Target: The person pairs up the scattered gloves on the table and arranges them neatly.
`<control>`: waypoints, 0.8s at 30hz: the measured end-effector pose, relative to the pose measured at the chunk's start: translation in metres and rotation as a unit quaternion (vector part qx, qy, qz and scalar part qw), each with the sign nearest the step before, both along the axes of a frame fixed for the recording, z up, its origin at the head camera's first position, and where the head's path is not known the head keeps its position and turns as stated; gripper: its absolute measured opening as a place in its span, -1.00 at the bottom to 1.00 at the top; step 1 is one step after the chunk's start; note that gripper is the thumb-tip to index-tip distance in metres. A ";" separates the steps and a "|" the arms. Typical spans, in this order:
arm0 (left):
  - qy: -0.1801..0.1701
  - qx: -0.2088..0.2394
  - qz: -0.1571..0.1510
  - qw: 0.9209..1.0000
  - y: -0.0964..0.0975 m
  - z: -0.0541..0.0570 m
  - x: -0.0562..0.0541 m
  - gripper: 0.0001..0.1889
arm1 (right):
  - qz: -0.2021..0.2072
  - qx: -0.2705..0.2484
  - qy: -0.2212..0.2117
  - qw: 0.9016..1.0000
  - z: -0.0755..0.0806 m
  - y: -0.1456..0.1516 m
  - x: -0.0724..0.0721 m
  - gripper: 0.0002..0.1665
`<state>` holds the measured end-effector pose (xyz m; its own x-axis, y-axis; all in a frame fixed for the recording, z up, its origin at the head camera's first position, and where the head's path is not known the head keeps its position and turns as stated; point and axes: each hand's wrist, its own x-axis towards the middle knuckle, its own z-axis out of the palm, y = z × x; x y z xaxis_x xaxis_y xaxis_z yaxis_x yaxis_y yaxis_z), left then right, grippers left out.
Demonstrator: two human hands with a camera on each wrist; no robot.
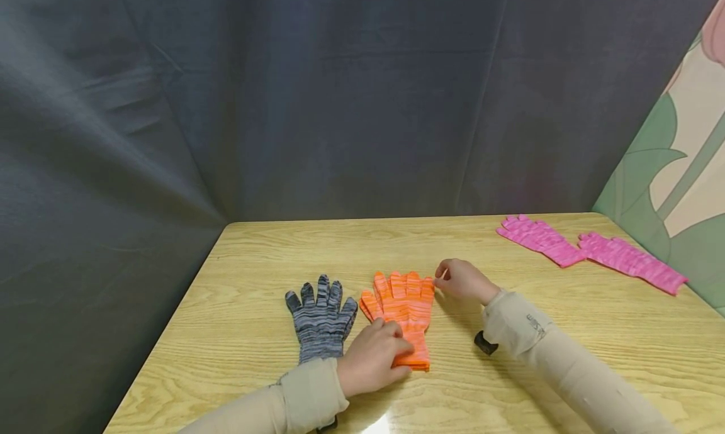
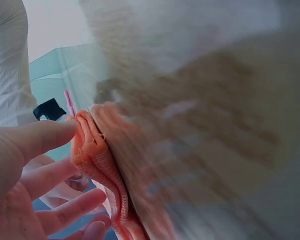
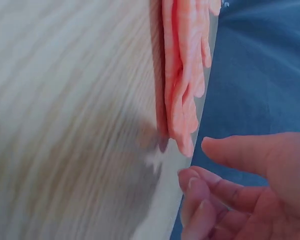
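Watching remotely, I see left hand (image 1: pixel 375 360), fingers loosely spread, covering some orange gloves (image 1: pixel 412 314); right hand (image 1: pixel 462 280), fingers parted; grey glove (image 1: pixel 319 326) half hidden

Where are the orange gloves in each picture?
Head: the orange gloves are in the lower half, slightly right of centre.
Left wrist: left of centre, reaching the bottom edge.
Right wrist: right of centre, running down from the top edge.
Shared landmark: the wood-grain table they lie on.

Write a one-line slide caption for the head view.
Left hand and right hand at opposite ends of orange knit gloves; gray knit gloves and pink knit gloves share the wood-grain table.
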<state>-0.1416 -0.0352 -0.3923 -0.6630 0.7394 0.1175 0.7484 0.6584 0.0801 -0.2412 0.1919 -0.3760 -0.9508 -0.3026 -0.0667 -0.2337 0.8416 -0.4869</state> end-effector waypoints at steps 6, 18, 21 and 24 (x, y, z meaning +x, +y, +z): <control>-0.013 -0.010 0.003 1.000 -0.001 0.001 0.001 -0.71 | 0.003 -0.016 -0.026 1.000 -0.005 -0.001 -0.011 -0.82; -0.008 -0.017 0.006 1.000 0.000 0.002 0.002 -0.71 | -0.004 -0.034 -0.025 0.999 -0.010 -0.005 -0.018 -0.88; -0.005 -0.018 0.006 1.000 0.000 0.001 0.002 -0.71 | -0.005 -0.040 -0.026 0.999 -0.010 -0.006 -0.020 -0.91; -0.006 -0.021 0.007 1.000 0.000 0.002 0.002 -0.71 | -0.007 -0.049 -0.020 0.999 -0.011 -0.008 -0.022 -0.91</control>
